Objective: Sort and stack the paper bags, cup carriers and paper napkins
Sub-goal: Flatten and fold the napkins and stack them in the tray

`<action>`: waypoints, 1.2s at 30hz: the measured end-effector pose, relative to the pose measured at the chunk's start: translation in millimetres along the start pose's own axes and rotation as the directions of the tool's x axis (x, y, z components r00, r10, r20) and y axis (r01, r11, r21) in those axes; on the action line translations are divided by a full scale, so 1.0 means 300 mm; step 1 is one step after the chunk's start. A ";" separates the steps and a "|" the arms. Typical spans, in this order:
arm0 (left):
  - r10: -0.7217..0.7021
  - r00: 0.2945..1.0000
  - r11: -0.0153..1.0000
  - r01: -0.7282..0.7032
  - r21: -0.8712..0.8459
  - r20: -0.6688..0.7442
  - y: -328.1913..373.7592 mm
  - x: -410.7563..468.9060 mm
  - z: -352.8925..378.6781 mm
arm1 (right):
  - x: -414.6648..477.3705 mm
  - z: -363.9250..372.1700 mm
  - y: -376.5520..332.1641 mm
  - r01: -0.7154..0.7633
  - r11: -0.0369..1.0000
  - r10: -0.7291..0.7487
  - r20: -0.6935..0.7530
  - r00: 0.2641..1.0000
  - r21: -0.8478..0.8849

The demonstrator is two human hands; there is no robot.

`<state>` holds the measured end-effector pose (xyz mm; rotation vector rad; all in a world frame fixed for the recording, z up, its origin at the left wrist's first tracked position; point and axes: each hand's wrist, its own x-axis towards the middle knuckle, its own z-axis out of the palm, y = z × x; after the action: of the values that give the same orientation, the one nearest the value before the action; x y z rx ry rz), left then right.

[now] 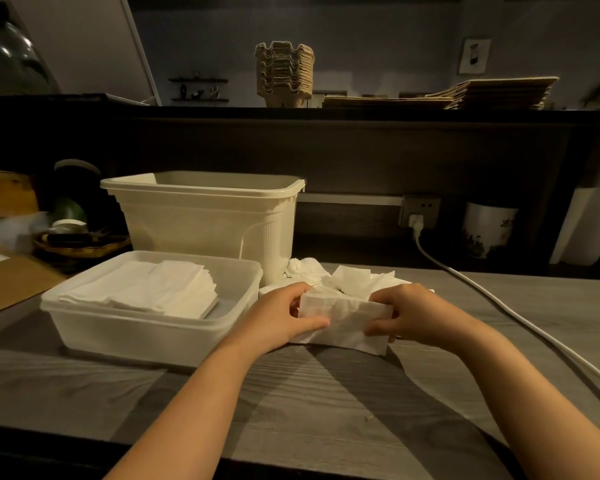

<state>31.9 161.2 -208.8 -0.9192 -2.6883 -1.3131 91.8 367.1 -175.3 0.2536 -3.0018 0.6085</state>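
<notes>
A folded white paper napkin [343,323] is held just above the grey table between both hands. My left hand [284,317] pinches its left end with thumb and fingers. My right hand [406,315] pinches its right end. Behind it lies a loose heap of crumpled napkins [347,277]. To the left, a shallow translucent tray [146,327] holds folded napkins [153,289] in neat piles. On the high ledge at the back stand a stack of pulp cup carriers [284,74] and a flat pile of brown paper bags [465,95].
A tall cream plastic bin [205,216] stands behind the tray. A white cable [499,306] runs from a wall socket [418,213] across the table's right side. A basket [80,244] and cardboard [11,282] sit at the left; a white jar [487,230] at the right.
</notes>
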 end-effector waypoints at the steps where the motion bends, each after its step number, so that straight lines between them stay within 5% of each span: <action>1: -0.004 1.000 1.000 0.004 0.009 0.003 0.001 -0.002 0.000 | 0.000 0.001 0.005 -0.003 1.000 0.003 -0.007 1.000 -0.011; 15: -0.061 0.998 0.998 0.061 0.029 0.000 0.021 -0.012 -0.002 | -0.006 -0.017 -0.009 -0.006 0.999 0.006 0.014 1.000 0.049; 36: 0.090 0.995 0.996 -0.090 -0.024 -0.032 0.047 -0.013 0.007 | 0.000 -0.019 -0.011 -0.007 1.000 0.007 0.019 1.000 0.013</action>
<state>42.8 167.6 -201.0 -1.0012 -2.5806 -1.3344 92.4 366.4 -168.8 0.2509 -3.0187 0.6304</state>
